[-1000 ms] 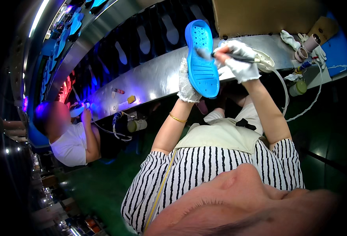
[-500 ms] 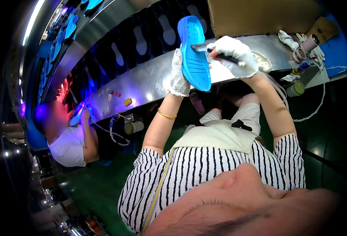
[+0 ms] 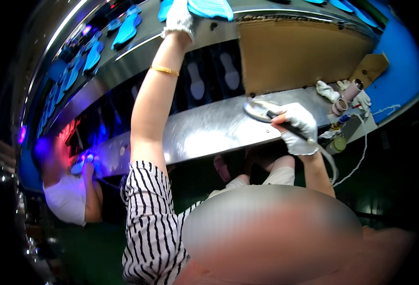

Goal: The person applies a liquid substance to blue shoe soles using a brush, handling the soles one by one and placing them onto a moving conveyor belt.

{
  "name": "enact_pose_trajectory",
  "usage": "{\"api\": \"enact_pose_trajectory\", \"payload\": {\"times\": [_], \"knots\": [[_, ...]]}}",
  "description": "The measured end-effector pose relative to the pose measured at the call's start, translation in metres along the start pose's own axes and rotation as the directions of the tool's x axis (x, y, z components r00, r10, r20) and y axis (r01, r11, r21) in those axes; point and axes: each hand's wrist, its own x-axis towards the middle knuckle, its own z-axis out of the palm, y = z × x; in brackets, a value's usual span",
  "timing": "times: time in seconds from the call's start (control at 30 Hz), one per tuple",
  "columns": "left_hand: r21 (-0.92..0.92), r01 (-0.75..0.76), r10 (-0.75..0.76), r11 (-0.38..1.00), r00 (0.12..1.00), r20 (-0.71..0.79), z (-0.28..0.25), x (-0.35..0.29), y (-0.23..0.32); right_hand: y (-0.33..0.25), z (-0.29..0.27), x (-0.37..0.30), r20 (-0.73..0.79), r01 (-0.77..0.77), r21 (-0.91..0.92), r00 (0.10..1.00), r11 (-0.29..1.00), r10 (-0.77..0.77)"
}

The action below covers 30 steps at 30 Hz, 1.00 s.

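My left hand, in a white knit glove, is stretched far forward to the conveyor belt. A blue shoe sole lies just right of it, and part of another blue piece shows at its left. The fingers run past the upper edge, so their grip is hidden. Over the metal bench my right hand, also gloved, is closed around a black-handled brush with a pale hose at its back end. By the brush's front is a pale, round-edged item, too blurred to name.
More blue soles lie along the conveyor. A cardboard sheet stands behind the metal bench. Thread spools, spare gloves and a green jar are at right. A co-worker sits at far left.
My left hand has moved from above the bench, where it held a blue sole, forward to the conveyor. My right hand has drawn back with the brush, lower over the bench.
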Motion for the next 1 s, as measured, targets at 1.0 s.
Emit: {"api": "enact_pose_trajectory", "payload": {"times": [1.0], "knots": [[-0.455, 0.225, -0.160, -0.862, 0.729, 0.665, -0.128, -0.146, -0.052, 0.028, 0.037, -0.040, 0.134, -0.607, 0.340, 0.787, 0.718, 0.602]]}}
